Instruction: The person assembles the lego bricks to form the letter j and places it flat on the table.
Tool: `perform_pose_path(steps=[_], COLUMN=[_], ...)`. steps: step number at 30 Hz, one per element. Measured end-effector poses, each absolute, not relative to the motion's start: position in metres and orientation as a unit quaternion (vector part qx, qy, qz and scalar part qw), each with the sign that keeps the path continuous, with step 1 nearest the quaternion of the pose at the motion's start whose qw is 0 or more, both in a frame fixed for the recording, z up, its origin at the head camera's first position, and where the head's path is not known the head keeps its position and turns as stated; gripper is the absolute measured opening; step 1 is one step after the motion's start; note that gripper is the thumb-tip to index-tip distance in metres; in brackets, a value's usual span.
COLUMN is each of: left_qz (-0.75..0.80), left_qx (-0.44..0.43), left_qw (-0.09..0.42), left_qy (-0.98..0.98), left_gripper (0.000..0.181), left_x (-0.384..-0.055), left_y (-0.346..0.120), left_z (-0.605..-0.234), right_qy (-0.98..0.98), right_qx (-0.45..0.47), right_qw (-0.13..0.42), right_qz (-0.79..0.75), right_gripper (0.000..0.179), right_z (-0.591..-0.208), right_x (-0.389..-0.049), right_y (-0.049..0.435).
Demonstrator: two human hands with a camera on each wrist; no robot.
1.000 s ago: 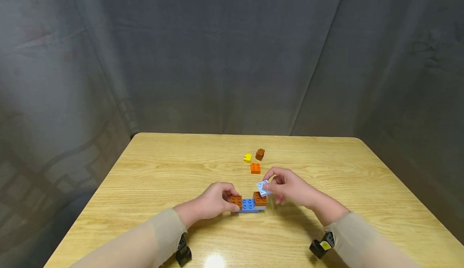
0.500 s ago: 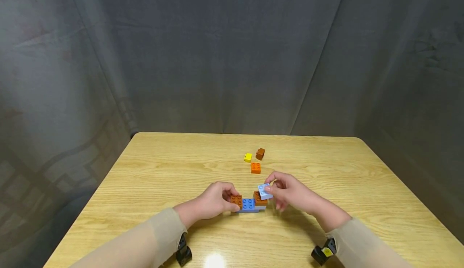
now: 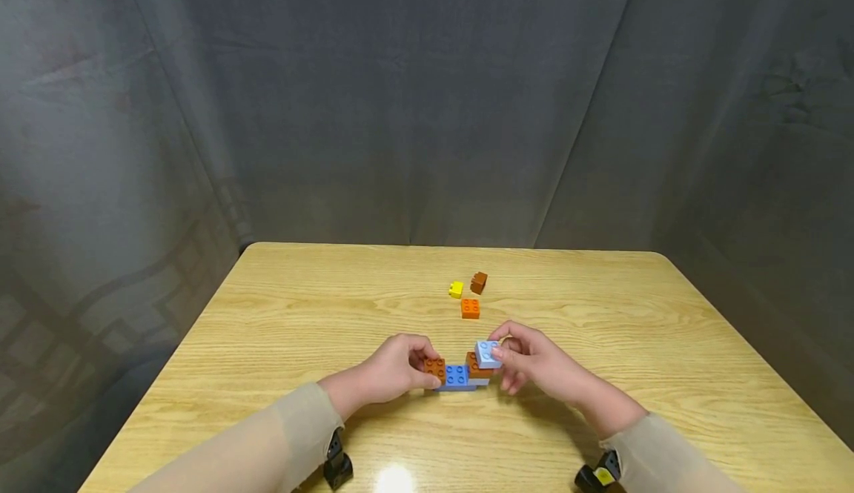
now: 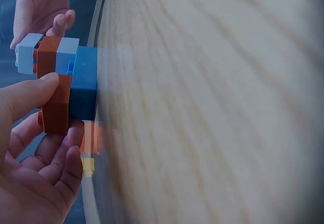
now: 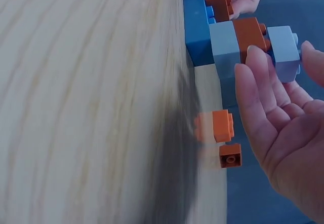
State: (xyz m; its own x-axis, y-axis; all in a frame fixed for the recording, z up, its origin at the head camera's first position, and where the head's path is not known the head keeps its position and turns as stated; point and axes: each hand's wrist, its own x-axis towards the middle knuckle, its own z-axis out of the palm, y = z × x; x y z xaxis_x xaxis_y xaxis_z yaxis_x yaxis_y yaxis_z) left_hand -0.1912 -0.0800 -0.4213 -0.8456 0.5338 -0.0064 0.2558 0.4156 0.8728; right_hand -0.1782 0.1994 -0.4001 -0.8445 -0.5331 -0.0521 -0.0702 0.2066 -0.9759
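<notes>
My left hand (image 3: 396, 371) pinches a brown building brick (image 3: 434, 368) at the left end of a longer blue brick (image 3: 457, 377), which lies on the table. At the blue brick's right end, a light blue brick (image 5: 224, 44) sits with a second brown brick (image 5: 248, 35) on top of it. Between thumb and fingers, my right hand (image 3: 537, 361) holds another light blue brick (image 5: 285, 51) close over that brown brick's studs, set a little to the right in the head view. Fingertips of this hand reach beside the brown brick in the right wrist view.
Beyond the stack, an orange brick (image 3: 470, 309), a small yellow brick (image 3: 457, 290) and a loose brown brick (image 3: 479, 283) lie on the wooden table (image 3: 320, 293). Grey curtains (image 3: 427, 107) hang behind and at both sides.
My right hand has lowered the light blue brick toward the brown brick at the right, turning it from tilted to nearly straight. The left hand has stayed in place.
</notes>
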Motion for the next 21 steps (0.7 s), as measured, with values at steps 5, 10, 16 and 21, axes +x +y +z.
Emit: perform_pose_path(steps=[5, 10, 16, 21], left_qz=[0.487, 0.489, 0.488, 0.490], left_qx=[0.239, 0.242, 0.241, 0.242], left_qw=[0.144, 0.140, 0.137, 0.138], left_qy=[0.828, 0.826, 0.827, 0.826], left_gripper=[0.019, 0.020, 0.020, 0.020], left_x=[-0.192, -0.191, -0.191, -0.190], left_y=[-0.080, -0.079, -0.079, -0.079], left_z=[-0.422, -0.421, -0.421, -0.421], right_qy=[0.773, 0.788, 0.808, 0.815], right_qx=[-0.202, -0.202, -0.218, -0.225], right_qw=[0.177, 0.165, 0.142, 0.138], right_qz=[-0.574, -0.558, -0.528, -0.516], right_gripper=[0.027, 0.024, 0.020, 0.018], right_z=[-0.399, -0.395, -0.389, -0.384], right_x=[-0.176, -0.174, -0.174, -0.175], right_y=[0.195, 0.191, 0.185, 0.183])
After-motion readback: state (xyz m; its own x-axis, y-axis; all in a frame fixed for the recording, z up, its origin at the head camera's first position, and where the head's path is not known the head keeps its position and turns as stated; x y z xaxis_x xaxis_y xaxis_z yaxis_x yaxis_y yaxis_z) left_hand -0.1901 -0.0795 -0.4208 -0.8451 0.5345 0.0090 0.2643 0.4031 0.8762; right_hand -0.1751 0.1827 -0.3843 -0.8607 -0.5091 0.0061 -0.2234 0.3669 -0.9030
